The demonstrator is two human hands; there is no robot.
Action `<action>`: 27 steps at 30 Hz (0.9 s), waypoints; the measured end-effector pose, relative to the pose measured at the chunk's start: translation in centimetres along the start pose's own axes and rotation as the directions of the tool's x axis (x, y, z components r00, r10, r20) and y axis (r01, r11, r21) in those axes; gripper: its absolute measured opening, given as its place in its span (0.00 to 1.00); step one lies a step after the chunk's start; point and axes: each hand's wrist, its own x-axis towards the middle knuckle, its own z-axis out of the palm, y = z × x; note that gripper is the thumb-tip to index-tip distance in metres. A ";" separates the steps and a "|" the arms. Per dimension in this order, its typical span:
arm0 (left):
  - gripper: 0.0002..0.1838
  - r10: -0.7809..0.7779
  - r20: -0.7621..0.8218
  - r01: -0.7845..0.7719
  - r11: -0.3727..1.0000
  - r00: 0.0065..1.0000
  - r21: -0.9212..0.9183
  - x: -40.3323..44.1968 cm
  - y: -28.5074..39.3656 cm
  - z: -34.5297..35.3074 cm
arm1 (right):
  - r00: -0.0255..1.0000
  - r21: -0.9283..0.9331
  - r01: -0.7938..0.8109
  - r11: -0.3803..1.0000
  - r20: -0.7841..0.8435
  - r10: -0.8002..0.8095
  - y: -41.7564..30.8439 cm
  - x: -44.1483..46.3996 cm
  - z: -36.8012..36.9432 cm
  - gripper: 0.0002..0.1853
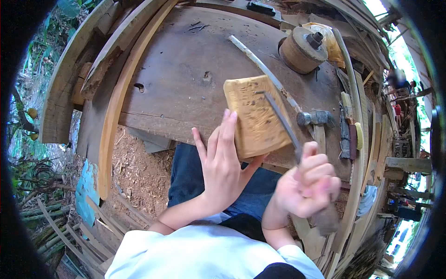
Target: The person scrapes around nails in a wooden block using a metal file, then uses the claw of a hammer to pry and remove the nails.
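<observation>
A flat, light-brown wooden block (pixel 258 123) with dark pits and marks on its face lies tilted at the front edge of the workbench (pixel 181 69). My left hand (pixel 223 162) holds its left and lower edges, with the fingers along the side and the thumb beneath. In my right hand (pixel 309 181), fingers closed, is a long, thin dark metal tool (pixel 283 121). Its tip rests on or just over the upper part of the block's face. A blurred brown handle end (pixel 326 221) shows below that hand.
A hammer (pixel 313 118) lies right of the block, beside a long pale rod (pixel 265 72). Behind stands a round wooden piece with a black fitting (pixel 302 51). A yellow-handled brush (pixel 358 136) is at the right. Curved planks (pixel 125 88) line the left side.
</observation>
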 end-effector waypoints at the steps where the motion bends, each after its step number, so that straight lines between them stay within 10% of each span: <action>1: 0.63 0.005 -0.002 -0.005 1.000 1.000 0.007 -0.3 -0.3 -0.5 | 0.996 -0.077 0.076 0.994 0.045 -0.072 0.5 -0.5 0.2 0.15; 8: 0.62 0.082 -0.067 -0.100 0.934 0.994 -0.344 2.9 -2.2 -3.4 | 0.998 0.011 0.003 1.000 -0.063 -0.002 0.7 -0.3 -0.2 0.14; 12: 0.49 0.140 -0.067 -0.150 0.969 0.988 -0.197 8.6 -4.2 0.1 | 0.999 0.039 0.035 0.999 -0.028 -0.034 1.1 0.0 -0.6 0.15; 14: 0.38 0.146 0.229 -0.022 0.883 0.962 -0.468 10.9 -3.9 0.4 | 0.999 0.030 0.047 0.998 -0.001 -0.047 1.1 0.0 -0.8 0.17; 27: 0.37 0.314 0.332 -0.016 0.747 0.889 -0.664 9.2 -4.2 -0.6 | 1.000 0.161 -0.004 0.987 0.003 0.003 -2.8 0.8 -3.2 0.17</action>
